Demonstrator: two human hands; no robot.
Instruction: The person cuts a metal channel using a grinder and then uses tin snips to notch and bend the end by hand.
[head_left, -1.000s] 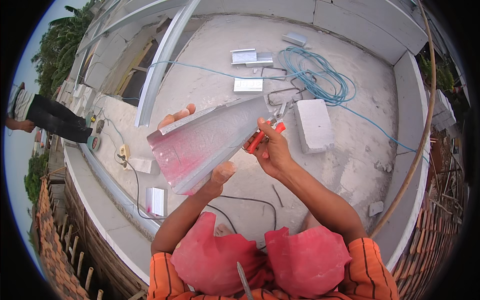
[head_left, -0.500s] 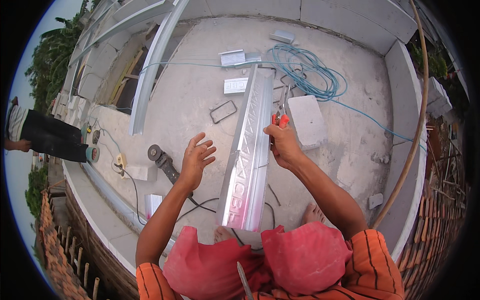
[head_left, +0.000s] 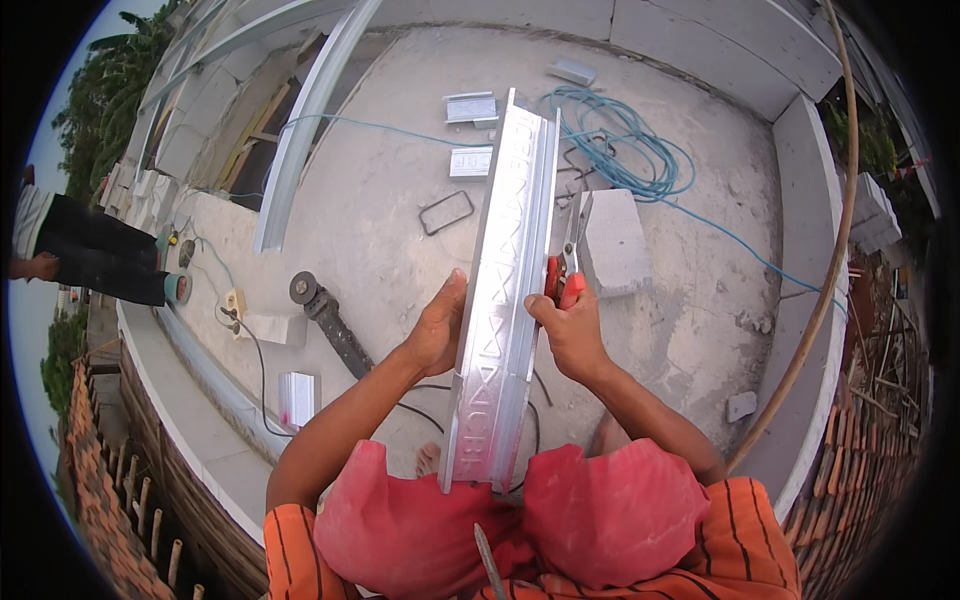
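A shiny galvanized metal channel (head_left: 488,330) with embossed marks slants up from between my knees, pinkish near its lower end. My left hand (head_left: 437,328) is closed against its left edge, fingers tucked out of sight behind the metal. In my right hand (head_left: 575,335) are red-handled tin snips (head_left: 572,250), blades pointing up and away. The right thumb presses the channel's right edge, so that hand steadies it too. An angle grinder (head_left: 335,325) lies on the floor left of my left hand.
Short channel offcuts (head_left: 470,107) lie farther off, near a wire stirrup (head_left: 446,212). A coiled blue hose or cable (head_left: 665,165) sits beyond a pale block (head_left: 618,240). Block walls (head_left: 800,200) edge the floor. Another person (head_left: 95,250) stands at far left, near a power socket (head_left: 235,302).
My left hand has gone from open in the air to the channel's left edge. The channel has shifted and tilted, its lower end now nearer me. The snips have come down slightly with my right hand.
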